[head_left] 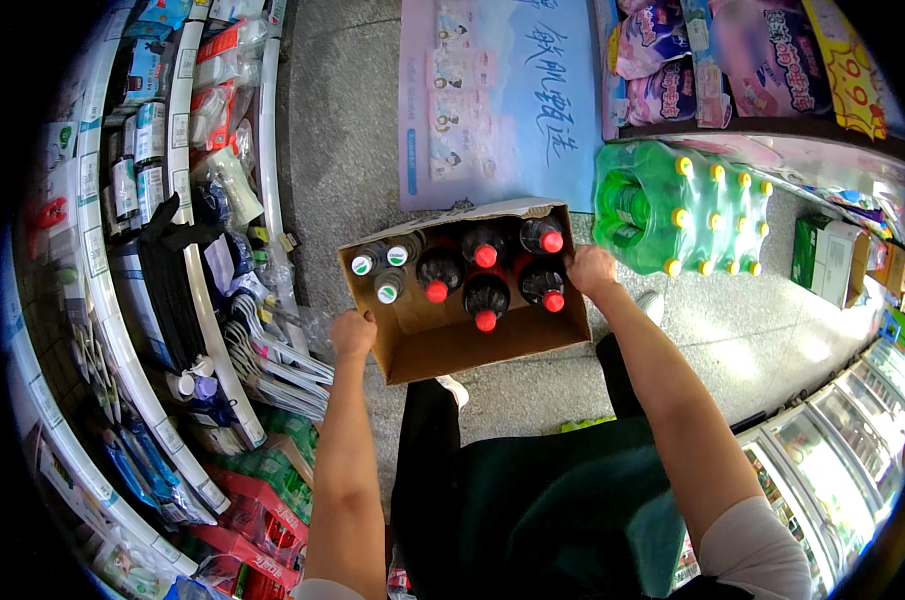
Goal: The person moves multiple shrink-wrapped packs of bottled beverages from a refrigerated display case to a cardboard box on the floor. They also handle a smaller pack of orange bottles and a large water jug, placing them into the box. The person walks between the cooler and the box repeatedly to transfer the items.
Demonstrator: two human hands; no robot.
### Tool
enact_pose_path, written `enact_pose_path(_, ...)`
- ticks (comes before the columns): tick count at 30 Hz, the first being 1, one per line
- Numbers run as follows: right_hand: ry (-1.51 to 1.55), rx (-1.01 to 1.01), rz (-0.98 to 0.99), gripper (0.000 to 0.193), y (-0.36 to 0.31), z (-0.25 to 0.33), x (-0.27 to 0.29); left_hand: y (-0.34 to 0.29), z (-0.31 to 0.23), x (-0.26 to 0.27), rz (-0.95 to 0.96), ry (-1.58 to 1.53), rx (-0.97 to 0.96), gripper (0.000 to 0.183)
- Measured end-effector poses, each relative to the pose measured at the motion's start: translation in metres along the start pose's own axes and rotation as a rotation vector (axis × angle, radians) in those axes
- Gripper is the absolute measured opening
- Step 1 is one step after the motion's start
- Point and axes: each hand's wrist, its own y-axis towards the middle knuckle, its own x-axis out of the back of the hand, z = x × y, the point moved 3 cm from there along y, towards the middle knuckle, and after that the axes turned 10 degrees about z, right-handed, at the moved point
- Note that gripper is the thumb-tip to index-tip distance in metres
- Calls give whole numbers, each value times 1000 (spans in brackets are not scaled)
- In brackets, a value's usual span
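Observation:
An open cardboard box (443,350) is held in front of my body, tilted so its inside shows. My left hand (354,333) is closed on its left side, near the front corner. On the right side, my right hand (591,270) grips the box edge. Inside stand several dark bottles with red caps (487,297), in the middle and right. Three bottles with white-and-green caps (388,285) are grouped at the left. The front left part of the box shows bare cardboard.
A shrink-wrapped pack of green bottles with yellow caps (663,215) stands just right of the box. Shelves with hung goods (178,200) line the left. A blue printed panel (493,100) lies ahead. Glass-fronted coolers (813,450) are at the lower right, a green-and-white carton (823,260) farther right.

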Motion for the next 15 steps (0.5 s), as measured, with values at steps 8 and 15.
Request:
enact_pose_path(8,-28,123,87,36,-29,-16,-14,-43,-2,9,-30,33,-114,37)
enact_pose_path(15,-54,115,201,37,-91,-53,-45,-98,-3,-7,75,86,-160,36)
